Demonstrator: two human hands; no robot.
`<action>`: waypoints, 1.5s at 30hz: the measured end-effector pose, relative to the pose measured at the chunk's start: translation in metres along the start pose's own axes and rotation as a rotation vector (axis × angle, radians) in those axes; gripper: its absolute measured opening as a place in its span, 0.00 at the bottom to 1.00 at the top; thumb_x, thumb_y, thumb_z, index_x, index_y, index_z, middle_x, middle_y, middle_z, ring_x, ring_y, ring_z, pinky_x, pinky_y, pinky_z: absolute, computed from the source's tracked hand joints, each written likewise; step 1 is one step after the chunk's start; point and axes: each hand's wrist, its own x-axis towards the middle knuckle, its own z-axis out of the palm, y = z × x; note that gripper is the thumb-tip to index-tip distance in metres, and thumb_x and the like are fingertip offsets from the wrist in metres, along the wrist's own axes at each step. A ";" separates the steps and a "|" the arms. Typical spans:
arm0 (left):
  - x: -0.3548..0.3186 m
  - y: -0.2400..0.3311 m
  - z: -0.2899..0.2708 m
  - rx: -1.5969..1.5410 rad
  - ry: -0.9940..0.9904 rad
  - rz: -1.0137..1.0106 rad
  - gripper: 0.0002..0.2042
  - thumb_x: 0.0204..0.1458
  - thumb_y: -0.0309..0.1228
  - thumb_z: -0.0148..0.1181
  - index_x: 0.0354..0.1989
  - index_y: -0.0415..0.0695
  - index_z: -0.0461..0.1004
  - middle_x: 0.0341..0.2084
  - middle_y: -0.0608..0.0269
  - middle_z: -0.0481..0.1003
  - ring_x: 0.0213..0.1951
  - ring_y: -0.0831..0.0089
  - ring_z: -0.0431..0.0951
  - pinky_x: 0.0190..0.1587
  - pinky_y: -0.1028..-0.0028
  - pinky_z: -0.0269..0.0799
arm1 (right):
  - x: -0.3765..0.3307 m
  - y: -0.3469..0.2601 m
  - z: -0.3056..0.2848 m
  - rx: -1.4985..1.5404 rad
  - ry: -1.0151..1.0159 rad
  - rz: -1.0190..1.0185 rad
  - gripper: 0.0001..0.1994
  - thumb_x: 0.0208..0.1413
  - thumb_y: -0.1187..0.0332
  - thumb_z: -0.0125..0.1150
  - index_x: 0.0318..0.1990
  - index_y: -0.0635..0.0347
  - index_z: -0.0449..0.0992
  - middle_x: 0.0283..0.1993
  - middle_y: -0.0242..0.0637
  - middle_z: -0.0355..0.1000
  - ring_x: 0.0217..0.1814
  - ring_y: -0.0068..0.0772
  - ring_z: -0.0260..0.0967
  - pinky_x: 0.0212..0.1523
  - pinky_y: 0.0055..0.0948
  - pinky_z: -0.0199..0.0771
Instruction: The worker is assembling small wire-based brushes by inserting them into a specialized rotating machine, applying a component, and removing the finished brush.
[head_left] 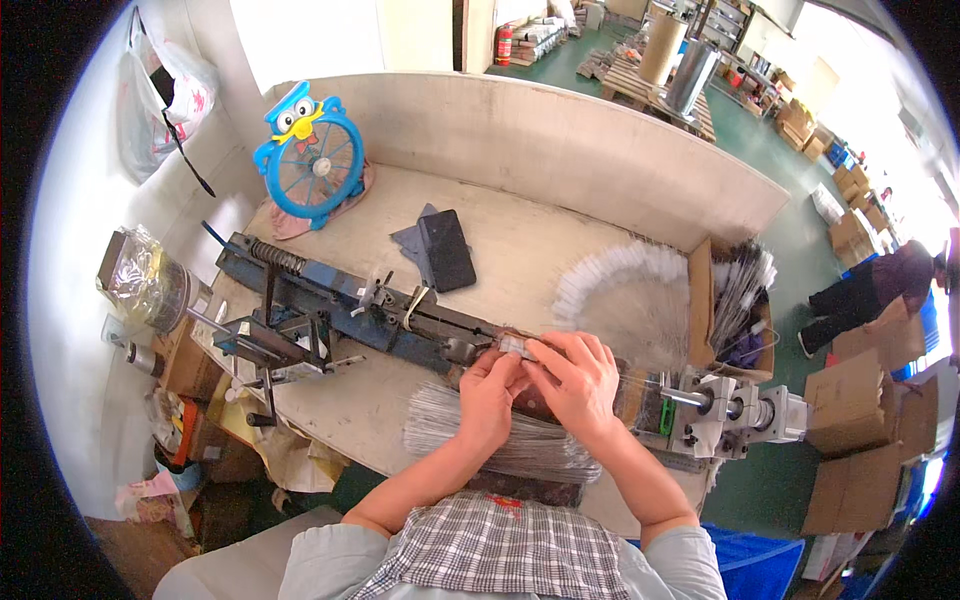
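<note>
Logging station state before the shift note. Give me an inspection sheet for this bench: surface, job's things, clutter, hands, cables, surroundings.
Surface: pale bench top with a raised back wall.
Job's things: small clear piece pinched between both hands over the long blue jig; bundle of thin metal rods at the near edge.
Clutter: black phone, blue owl-shaped fan, fanned white-tipped rods, cardboard box of more rods.
Hands: left hand and right hand both closed on the piece.
Cables: nothing seen.
Surroundings: green floor, cartons, wooden pallet, a person at right.
</note>
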 end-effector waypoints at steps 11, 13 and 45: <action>-0.001 0.002 0.002 0.015 0.017 0.006 0.08 0.55 0.26 0.53 0.41 0.38 0.71 0.36 0.61 0.75 0.37 0.76 0.76 0.42 0.75 0.74 | 0.001 0.001 0.000 0.042 -0.015 -0.008 0.11 0.38 0.69 0.68 0.34 0.53 0.79 0.37 0.29 0.74 0.40 0.35 0.70 0.41 0.34 0.69; -0.002 0.002 -0.002 -0.032 0.004 0.015 0.08 0.56 0.28 0.52 0.41 0.38 0.71 0.35 0.61 0.75 0.37 0.75 0.77 0.41 0.75 0.74 | 0.001 0.000 0.000 0.050 -0.024 -0.002 0.12 0.38 0.69 0.68 0.35 0.53 0.79 0.37 0.29 0.73 0.40 0.35 0.70 0.41 0.34 0.69; -0.001 0.005 -0.002 -0.114 0.022 -0.064 0.10 0.58 0.35 0.47 0.40 0.42 0.70 0.36 0.64 0.75 0.39 0.73 0.75 0.46 0.71 0.70 | 0.008 -0.006 0.011 0.078 0.016 0.017 0.12 0.38 0.69 0.68 0.34 0.52 0.79 0.37 0.28 0.74 0.39 0.33 0.71 0.37 0.33 0.69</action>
